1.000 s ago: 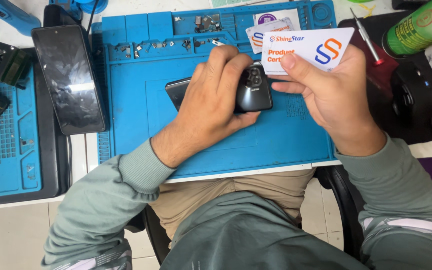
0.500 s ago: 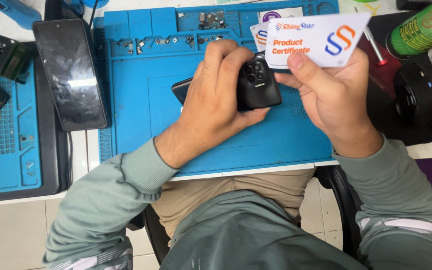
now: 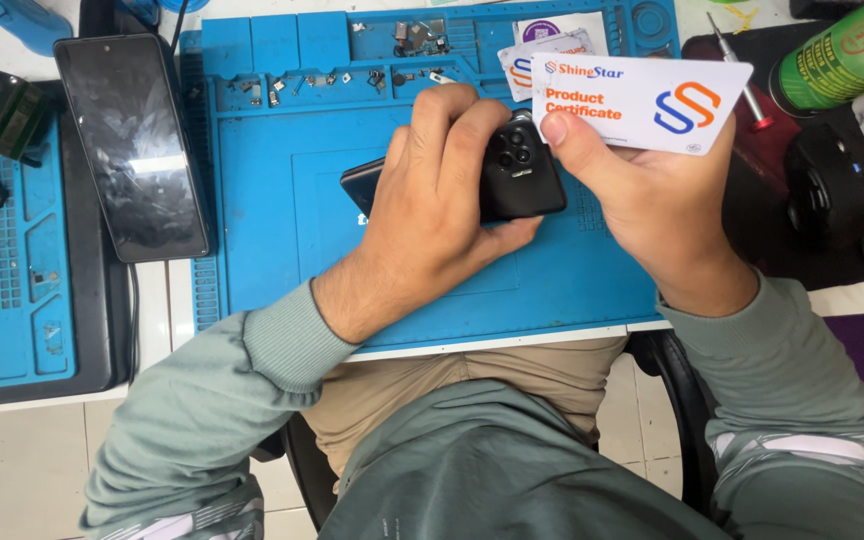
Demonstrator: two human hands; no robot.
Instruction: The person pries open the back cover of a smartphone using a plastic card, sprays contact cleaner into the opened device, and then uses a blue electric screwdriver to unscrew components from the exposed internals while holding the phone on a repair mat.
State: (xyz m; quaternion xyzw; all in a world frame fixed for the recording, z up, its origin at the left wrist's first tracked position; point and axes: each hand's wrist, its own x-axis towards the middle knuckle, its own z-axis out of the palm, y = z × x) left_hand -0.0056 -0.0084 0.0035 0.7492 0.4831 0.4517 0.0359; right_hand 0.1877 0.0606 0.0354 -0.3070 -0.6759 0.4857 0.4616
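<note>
Left hand (image 3: 432,215) clamped over a black smartphone (image 3: 522,175), fingers curled across its back; camera cluster of the phone showing at the hand's 2 o'clock. Phone lies back-up on the blue repair mat (image 3: 282,240), near the mat's centre, one dark corner poking out at the hand's 9 o'clock.

Right hand (image 3: 652,215) pinching a white card (image 3: 642,100) with orange and blue logo, thumb on its lower left corner. Card held just above the phone's top edge, at the phone's 1 o'clock; cannot tell whether card edge touches the phone.

Behind the card, at its 10 o'clock, more white cards (image 3: 552,40) lie on the mat. Small screws and metal parts (image 3: 392,75) sit in the mat's tray slots at 12 o'clock from the left hand.

At 9 o'clock, well apart from the hands: second dark phone (image 3: 132,145), screen up, off the mat's left edge. Further left, another blue gridded mat (image 3: 2,290).

At 3 o'clock from the right hand: red-handled screwdriver (image 3: 742,95), green cylindrical can (image 3: 842,55) lying tilted, black round object (image 3: 832,190).

Both sleeves grey-green.
</note>
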